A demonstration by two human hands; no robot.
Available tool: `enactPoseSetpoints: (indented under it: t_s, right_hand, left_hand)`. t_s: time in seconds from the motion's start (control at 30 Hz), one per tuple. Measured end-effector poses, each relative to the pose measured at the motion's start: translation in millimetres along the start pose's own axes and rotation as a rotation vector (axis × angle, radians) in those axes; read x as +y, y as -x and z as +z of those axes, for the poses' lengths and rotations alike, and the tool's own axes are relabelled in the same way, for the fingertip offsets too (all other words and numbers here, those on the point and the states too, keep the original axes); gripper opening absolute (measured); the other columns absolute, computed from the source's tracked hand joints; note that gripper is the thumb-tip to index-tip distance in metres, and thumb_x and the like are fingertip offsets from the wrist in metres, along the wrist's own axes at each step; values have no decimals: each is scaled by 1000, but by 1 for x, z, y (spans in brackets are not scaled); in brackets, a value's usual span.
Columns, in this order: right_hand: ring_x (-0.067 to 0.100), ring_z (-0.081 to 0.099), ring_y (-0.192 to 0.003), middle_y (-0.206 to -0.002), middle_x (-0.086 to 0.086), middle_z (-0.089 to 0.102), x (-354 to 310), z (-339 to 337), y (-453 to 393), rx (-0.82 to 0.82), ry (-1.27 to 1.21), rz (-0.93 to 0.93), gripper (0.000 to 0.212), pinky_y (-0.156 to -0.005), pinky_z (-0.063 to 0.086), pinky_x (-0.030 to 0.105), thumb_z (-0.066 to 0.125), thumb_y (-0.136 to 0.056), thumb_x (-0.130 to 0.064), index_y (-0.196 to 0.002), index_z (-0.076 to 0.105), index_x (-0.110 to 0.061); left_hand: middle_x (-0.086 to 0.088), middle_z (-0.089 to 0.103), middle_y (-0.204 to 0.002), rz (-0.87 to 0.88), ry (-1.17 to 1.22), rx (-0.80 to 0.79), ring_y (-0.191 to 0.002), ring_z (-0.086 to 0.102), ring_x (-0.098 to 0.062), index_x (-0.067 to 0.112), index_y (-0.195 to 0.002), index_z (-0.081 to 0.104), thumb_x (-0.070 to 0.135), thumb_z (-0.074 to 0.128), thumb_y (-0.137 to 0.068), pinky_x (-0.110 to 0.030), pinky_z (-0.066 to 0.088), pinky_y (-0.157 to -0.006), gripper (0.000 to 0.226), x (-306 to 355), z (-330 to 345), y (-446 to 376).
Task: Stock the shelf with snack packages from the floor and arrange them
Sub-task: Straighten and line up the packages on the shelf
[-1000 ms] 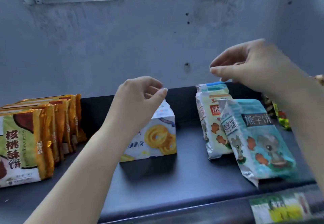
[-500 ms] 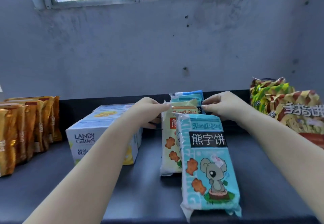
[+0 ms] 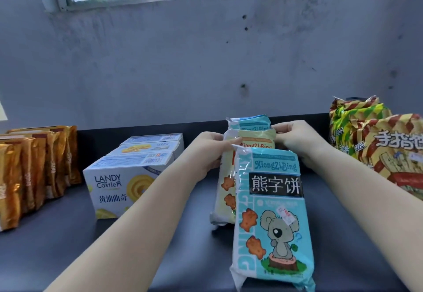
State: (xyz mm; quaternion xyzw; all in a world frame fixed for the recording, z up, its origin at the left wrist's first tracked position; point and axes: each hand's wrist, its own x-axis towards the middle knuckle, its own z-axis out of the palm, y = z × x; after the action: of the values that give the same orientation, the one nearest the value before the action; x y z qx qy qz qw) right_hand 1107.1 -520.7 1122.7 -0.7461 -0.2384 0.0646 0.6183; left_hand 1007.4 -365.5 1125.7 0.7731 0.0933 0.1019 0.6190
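Note:
A row of bear-biscuit packs stands upright on the dark shelf (image 3: 183, 234). The front one is a blue koala pack (image 3: 272, 214). Behind it stands a pale yellow pack (image 3: 249, 137), and a further blue pack (image 3: 249, 122) is at the back. My left hand (image 3: 210, 152) grips the left top edge of the yellow pack. My right hand (image 3: 297, 140) holds its right top edge, fingers pinched on the seal. Both forearms reach in from below, one on each side of the row.
White Landy Castle cookie boxes (image 3: 119, 184) stand in a row left of the biscuit packs. Gold packs (image 3: 29, 175) line the far left. Red and green finger-biscuit bags (image 3: 375, 145) lean at the right. A grey wall (image 3: 206, 63) closes off the back of the shelf.
The view moved in closer to the shelf. Both hands stay on the top of the yellow pack, closing tighter on its edges; the row of packs stands a little straighter.

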Motion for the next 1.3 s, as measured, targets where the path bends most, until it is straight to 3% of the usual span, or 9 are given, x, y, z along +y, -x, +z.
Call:
enactPoseSetpoints:
  t_s: [0.2, 0.37, 0.47, 0.57, 0.67, 0.83, 1.0, 1.1, 1.3]
  right_hand:
    - [16, 59, -59, -79, 10, 68, 0, -8, 4, 51, 88, -19, 16, -42, 50, 17, 64, -83, -4, -98, 69, -3]
    - [31, 68, -83, -91, 17, 71, -10, -21, 10, 183, 321, -74, 17, -71, 58, 41, 62, -86, -21, -96, 67, -8]
    - [22, 70, -71, -80, 12, 73, -22, -23, 30, -11, 305, -4, 21, -63, 60, 32, 66, -83, -27, -87, 68, -7]
    - [15, 69, -64, -78, 10, 73, -26, -14, 42, -115, 263, 18, 16, -51, 58, 22, 71, -79, -19, -87, 70, -5]
    - [16, 65, -62, -77, 9, 68, -28, -11, 41, -2, 206, -48, 14, -43, 54, 17, 70, -78, -7, -91, 68, 0]
    - [22, 67, -68, -82, 15, 70, -26, -20, 39, 106, 194, -92, 13, -61, 59, 31, 70, -78, -4, -90, 69, -2]
    - [28, 70, -85, -93, 17, 71, -12, -25, 43, 108, 188, -34, 8, -80, 57, 46, 68, -81, -7, -88, 68, -7]
    - [26, 66, -95, -99, 11, 70, -6, -23, 45, 94, 174, -33, 8, -80, 56, 45, 67, -82, -15, -87, 63, -18]
    - [23, 66, -83, -94, 11, 67, -1, -15, 45, -14, 38, 22, 14, -69, 56, 37, 62, -86, -10, -92, 50, -15]
  left_hand:
    - [-7, 73, -92, 30, -34, -2, -77, 69, -18, 8, -97, 67, 31, 59, -87, -28, 57, -68, 27, 0, 12, 0]
    - [-4, 74, -90, 22, -141, 76, -78, 70, -18, 17, -96, 69, 34, 57, -89, -32, 59, -68, 22, 1, -11, 14]
    - [-9, 75, -93, 8, -152, 94, -79, 73, -22, 13, -102, 69, 30, 62, -86, -32, 61, -66, 24, 1, -18, 22]
    - [-12, 74, -91, 29, -86, 107, -71, 72, -21, 7, -105, 68, 16, 64, -85, -31, 61, -63, 23, 0, -12, 27]
    - [-11, 73, -82, 66, 26, 111, -60, 71, -19, 5, -97, 69, 9, 63, -85, -31, 61, -58, 14, 4, -6, 28]
    - [-3, 73, -63, 48, 150, 99, -54, 69, -17, 10, -79, 68, 19, 60, -88, -25, 57, -48, 15, 10, 9, 29]
    - [-8, 72, -78, -35, 103, 57, -65, 67, -21, 9, -88, 66, 40, 52, -89, -27, 57, -54, 34, 8, 21, 33]
    - [-7, 71, -78, -43, 84, 77, -64, 67, -20, 10, -88, 64, 42, 50, -90, -27, 57, -56, 35, 8, 20, 33]
    - [3, 71, -59, -20, 102, 72, -50, 66, -11, 14, -83, 67, 43, 55, -87, -20, 52, -47, 32, 7, 24, 34]
